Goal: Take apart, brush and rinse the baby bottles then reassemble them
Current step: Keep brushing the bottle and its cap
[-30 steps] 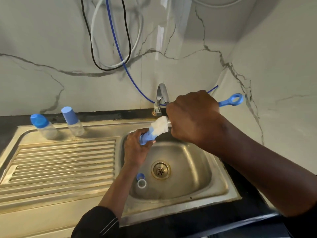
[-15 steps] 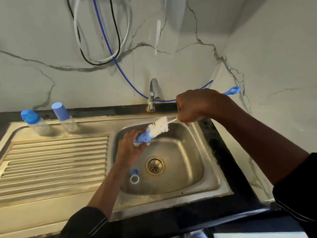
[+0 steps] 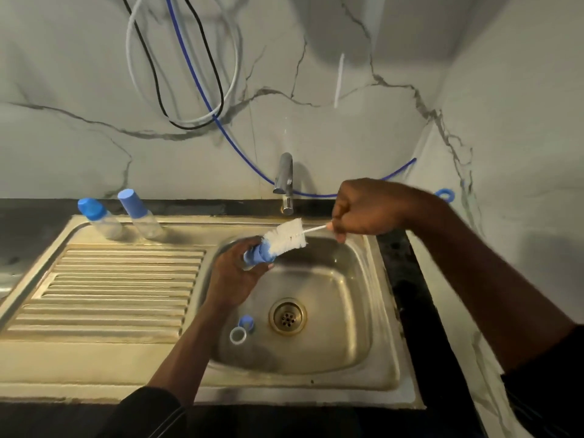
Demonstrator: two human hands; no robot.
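Over the far left of the sink bowl (image 3: pixel 316 352), the left hand (image 3: pixel 235 273) holds a blue bottle part (image 3: pixel 257 255) (a cap or a collar, I cannot tell which), fingers curled round it and its open end turned toward the far right. The right hand (image 3: pixel 369 213) is closed in a fist on the thin white stem of the bottle brush (image 3: pixel 286 237). Its fingers (image 3: pixel 344 222) pinch the stem a little behind the bristles, and the blue handle loop (image 3: pixel 445 195) shows beyond the wrist.

What matters is the line of the brush. Its long axis runs from the right hand at the far right, sloping down to the near left, and the blue bottle part sits at that left tip, in line with it. The bristle end touches or just enters the part's mouth, while most of the white head is outside. By my reading the scrub stroke has to travel along this axis, the right hand pushing left while the left hand steadies.

Two capped baby bottles (image 3: pixel 98 218) (image 3: pixel 139 213) stand at the far edge of the drainboard (image 3: pixel 120 289), well apart to the left. A small blue piece (image 3: pixel 246 322) and a white ring (image 3: pixel 237 336) lie on the bowl floor just left of the drain (image 3: pixel 287 316).
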